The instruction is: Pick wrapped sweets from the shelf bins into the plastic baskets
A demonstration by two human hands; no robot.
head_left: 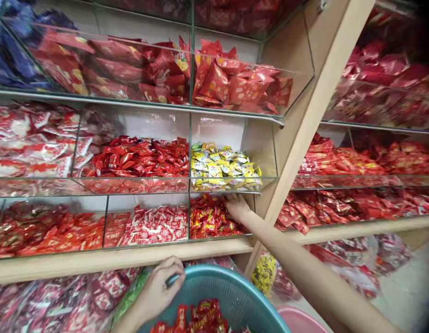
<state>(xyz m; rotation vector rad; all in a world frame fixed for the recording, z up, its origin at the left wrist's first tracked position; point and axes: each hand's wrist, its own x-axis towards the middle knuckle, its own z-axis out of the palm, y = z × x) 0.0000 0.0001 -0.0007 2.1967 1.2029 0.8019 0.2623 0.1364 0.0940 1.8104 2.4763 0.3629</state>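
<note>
My left hand (pixel 164 284) is closed around the rim of a teal plastic basket (pixel 231 273), its thumb and fingers curled over the edge. Red wrapped candies (pixel 203 317) lie at the bottom of this basket. My right hand (pixel 238 208) reaches into a lower shelf compartment, fingers stretched out over a heap of red and yellow wrapped candies (pixel 210 219). Its fingertips are near the back of the heap and partly hard to make out. No candy shows in that hand.
Clear shelf dividers split the wooden shelving (pixel 283 185) into compartments. Yellow and white packets (pixel 224 164) sit just above my right hand. Red and white candies (pixel 155 224) fill the bin to its left. Below are bagged candies (pixel 54 300) and a pink tub (pixel 301 319).
</note>
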